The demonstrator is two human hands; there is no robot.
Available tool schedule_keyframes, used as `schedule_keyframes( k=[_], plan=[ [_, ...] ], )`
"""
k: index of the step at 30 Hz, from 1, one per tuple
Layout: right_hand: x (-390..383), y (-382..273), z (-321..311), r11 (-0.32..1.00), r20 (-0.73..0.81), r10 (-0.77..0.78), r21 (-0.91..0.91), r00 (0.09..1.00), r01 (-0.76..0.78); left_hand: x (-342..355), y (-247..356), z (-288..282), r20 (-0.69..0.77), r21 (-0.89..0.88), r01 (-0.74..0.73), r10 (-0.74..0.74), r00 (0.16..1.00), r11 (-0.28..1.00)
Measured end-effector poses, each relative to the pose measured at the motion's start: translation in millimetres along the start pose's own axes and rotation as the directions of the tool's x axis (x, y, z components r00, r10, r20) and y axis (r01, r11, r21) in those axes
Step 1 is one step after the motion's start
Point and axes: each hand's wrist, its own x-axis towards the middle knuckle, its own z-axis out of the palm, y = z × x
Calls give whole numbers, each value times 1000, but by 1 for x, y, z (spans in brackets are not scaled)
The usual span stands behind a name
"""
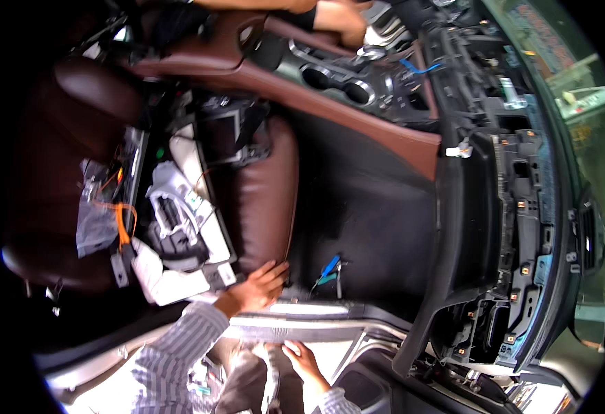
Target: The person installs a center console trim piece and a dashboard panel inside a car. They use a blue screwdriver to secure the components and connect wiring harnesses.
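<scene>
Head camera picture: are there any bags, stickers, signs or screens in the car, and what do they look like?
Clear plastic bag: crumpled on the brown seat, at left, with orange wires beside it.
Small screen unit: dark, square, lying on the seat among loose parts.
Small label: whitish with green, on the white plastic part.
Sign: outside the windscreen, top right, bluish with red marks.

Single head-worn fisheye view, looking down through open door into car cabin. Scene appears rotated: brown seat (261,200) left, stripped dashboard (516,228) right, door sill (302,324) at bottom. Close range; hands enter from lower edge. Rim dark, edges bent.
</scene>
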Motion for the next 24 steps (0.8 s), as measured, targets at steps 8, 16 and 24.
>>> schedule_keyframes(
  k=[8, 16, 24],
  plan=[
    [-9, -64, 0, 953, 75, 82, 286, 994, -100, 1, -6, 2, 8, 14, 19, -19, 1000, 1000],
    [-184, 88, -26, 421, 221, 513, -907, 829, -19, 2, 2, 9, 8, 32, -2, 1, 1000, 999],
    [-219, 89, 22, 633, 395, 410, -772, 822, 56, -2, 3, 6, -28, -72, 89, -91, 995, 993]
  ],
)
